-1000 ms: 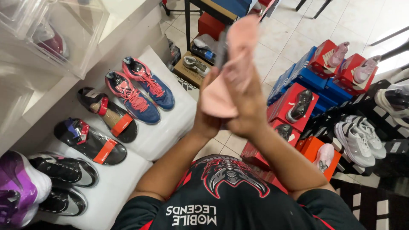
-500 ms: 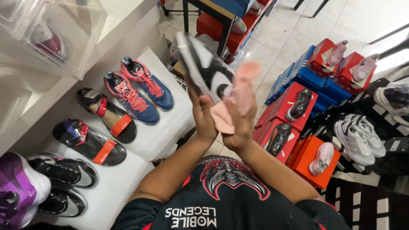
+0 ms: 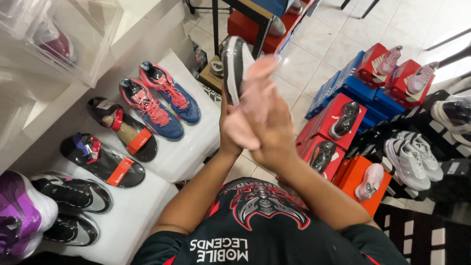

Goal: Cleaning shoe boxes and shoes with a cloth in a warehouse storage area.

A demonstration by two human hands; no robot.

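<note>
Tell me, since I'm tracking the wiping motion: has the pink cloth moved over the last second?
Yes. The pink cloth, under the right hand, slid down the black-and-white shoe, whose upper part now shows bare, judged against the red shoebox behind.

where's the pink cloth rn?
Head view, upper centre: the pink cloth is under the right hand, pressed against the black-and-white shoe held up by the left hand.

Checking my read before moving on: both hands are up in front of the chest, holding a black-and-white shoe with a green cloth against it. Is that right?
Not quite: the cloth is pink, not green, as the head view shows. The rest stands: the left hand and right hand are raised together in front of the chest, holding the black-and-white shoe with the cloth against it.
</note>
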